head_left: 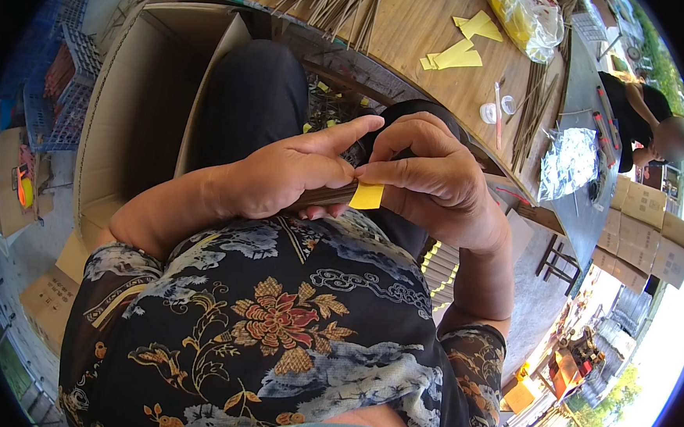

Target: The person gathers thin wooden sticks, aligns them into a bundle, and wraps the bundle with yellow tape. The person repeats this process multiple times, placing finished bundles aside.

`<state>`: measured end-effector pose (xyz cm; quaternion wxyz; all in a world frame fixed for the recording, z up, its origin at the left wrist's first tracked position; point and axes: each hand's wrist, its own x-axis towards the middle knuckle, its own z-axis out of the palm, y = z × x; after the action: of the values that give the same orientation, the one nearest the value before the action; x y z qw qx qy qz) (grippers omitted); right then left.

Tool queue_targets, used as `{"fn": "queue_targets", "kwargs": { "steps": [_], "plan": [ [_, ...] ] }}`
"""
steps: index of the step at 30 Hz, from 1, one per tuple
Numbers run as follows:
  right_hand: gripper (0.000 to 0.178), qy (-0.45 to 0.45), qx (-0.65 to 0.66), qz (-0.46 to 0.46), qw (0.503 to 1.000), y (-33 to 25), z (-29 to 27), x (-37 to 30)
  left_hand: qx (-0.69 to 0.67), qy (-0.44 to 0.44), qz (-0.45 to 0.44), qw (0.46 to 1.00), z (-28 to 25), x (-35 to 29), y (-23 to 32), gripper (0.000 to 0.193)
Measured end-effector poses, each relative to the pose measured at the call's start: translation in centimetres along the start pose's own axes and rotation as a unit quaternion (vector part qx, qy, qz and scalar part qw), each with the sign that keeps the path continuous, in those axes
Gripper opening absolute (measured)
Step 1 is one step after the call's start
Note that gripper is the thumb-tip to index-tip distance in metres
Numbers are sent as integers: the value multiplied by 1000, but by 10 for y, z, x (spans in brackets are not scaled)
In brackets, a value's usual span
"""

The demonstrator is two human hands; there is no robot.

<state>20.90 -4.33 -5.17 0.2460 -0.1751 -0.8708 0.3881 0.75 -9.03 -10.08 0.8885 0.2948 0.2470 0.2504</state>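
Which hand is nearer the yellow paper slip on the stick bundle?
Right. The right hand pinches the yellow paper slip at its fingertips, touching it. The left hand grips the stick bundle just beside the slip.

Your left hand (pixel 282 175) and right hand (pixel 430 180) pinch a bundle of thin sticks (pixel 323 197), matt brown, wood-like, with a yellow paper slip (pixel 366 195), matt and smooth. Your worktop (pixel 424 31): bare wood, visible grain, dull finish. On it you have yellow paper strips (pixel 457 58), matt; a clear plastic bag (pixel 526 17), glossy and crinkled; loose sticks (pixel 339 2), dry and matt. Beside you, a cardboard box (pixel 141 99), plain brown, rough. Your blouse (pixel 272 327): printed floral cloth, soft sheen.
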Motion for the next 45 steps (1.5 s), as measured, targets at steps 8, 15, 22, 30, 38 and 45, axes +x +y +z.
{"fn": "queue_targets", "kwargs": {
  "steps": [8, 15, 22, 30, 38, 45],
  "plan": [
    [23, -25, 23, -75, 997, 1, -3, 6, -6, -29, 27, 999, 11, 1, 8, 38],
    [18, -32, 59, -107, 992, 5, -6, 9, 30, -21, 3, 999, 12, -1, 11, 41],
    [46, 220, 214, 167, 937, -7, 8, -7, 204, 192, 199, 939, 21, -13, 18, 46],
    [25, 221, 96, 140, 960, 1, 43, 0, 288, 181, 247, 907, 26, -13, 17, 27],
    [20, 243, 41, 21, 969, 10, 41, -1, 185, 92, 211, 955, 19, -10, 21, 28],
    [22, 239, 31, 4, 970, 10, 34, -6, 119, 55, 161, 978, 23, -7, 25, 27]
  ]
}}
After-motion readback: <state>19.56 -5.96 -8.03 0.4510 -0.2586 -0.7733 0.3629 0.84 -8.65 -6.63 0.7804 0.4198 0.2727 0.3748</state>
